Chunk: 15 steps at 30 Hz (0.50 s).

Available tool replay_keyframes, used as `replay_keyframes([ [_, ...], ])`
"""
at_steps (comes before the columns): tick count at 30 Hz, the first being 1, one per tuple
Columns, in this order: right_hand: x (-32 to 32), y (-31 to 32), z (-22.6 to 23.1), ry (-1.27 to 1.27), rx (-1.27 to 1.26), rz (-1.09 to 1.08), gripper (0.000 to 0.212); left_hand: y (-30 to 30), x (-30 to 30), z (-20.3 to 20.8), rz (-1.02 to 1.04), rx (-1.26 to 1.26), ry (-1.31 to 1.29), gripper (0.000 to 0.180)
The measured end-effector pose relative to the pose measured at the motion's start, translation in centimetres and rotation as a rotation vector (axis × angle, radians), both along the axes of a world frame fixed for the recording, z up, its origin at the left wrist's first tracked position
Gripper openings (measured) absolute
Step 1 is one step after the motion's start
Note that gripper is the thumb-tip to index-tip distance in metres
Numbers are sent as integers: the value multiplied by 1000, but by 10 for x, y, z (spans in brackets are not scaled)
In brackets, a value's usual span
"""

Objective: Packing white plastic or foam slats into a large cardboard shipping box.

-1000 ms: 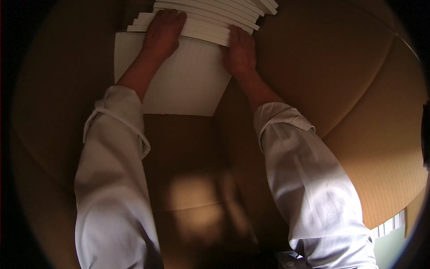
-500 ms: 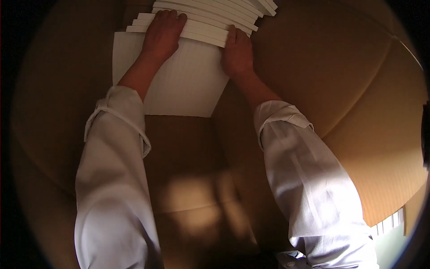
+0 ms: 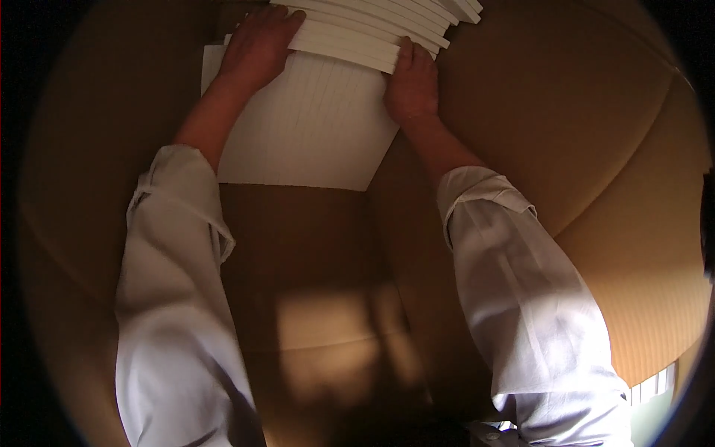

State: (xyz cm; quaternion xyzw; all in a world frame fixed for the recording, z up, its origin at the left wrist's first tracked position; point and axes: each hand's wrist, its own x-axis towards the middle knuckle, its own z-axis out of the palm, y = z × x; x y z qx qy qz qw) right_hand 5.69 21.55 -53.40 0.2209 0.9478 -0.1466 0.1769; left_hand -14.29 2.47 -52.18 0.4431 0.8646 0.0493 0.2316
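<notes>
Several thick, flat white panels (image 3: 387, 30) stand packed in a row at the far end of a deep brown cardboard box. The nearest panel (image 3: 313, 119) shows its broad white face, faintly ribbed like corrugated board. At its upper left corner is my left hand (image 3: 261, 48), fingers bent over the top edges. My right hand (image 3: 413, 82) clasps the right end of the front edges, fingers on top. How many panels each hand grips is hidden.
Tall brown cardboard walls (image 3: 536, 134) of the box rise on both sides of my arms. Sunlight falls in a patch on the box floor (image 3: 328, 328). A pale striped surface (image 3: 652, 387) shows past the wall at the lower right.
My left hand has slid left along the top edges to the panels' left end. My right hand keeps its grip on the right end. The whole view has shifted slightly.
</notes>
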Motion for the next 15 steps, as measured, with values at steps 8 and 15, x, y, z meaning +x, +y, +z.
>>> replay_keyframes([
  [8,11,4,15,-27,-28,-30,75,6,21,5,2,7,149,56],
  [15,41,24,32,-7,-34,-24,82,25,54,14,-2,78,213,51],
])
